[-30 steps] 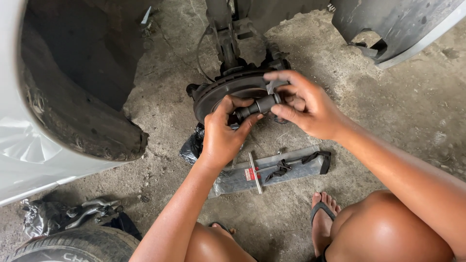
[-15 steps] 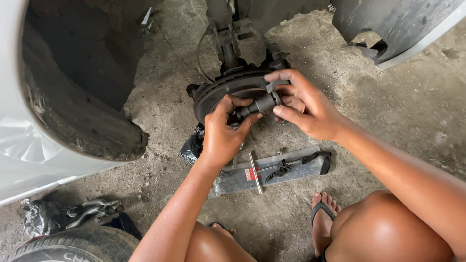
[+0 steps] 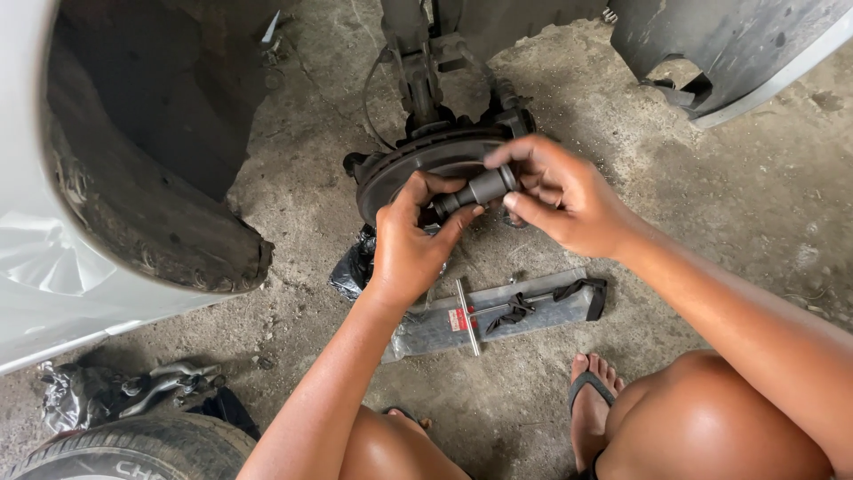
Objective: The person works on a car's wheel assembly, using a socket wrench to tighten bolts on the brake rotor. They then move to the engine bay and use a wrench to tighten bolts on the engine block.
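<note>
Rough concrete floor [image 3: 746,204]. At 9 o'clock: white car body with dark wheel arch [image 3: 133,151]. At 7 o'clock: tyre [image 3: 133,449], black bag with metal parts [image 3: 133,391] lying on it.

Centre: brake disc [image 3: 426,160] on hub. Left hand [image 3: 413,240] closed, fingertips pinching narrow end of dark cylindrical socket tool [image 3: 475,191]. Right hand [image 3: 560,200] closed around thick end. Tool held in front of disc.

Versus earlier frames: hands, tool in same position.

At 6 o'clock: flat grey clear-wrapped package [image 3: 498,311], small red label, black strap.

The right hand [image 3: 569,200] has shifted its fingers slightly along the dark socket [image 3: 475,191].
</note>
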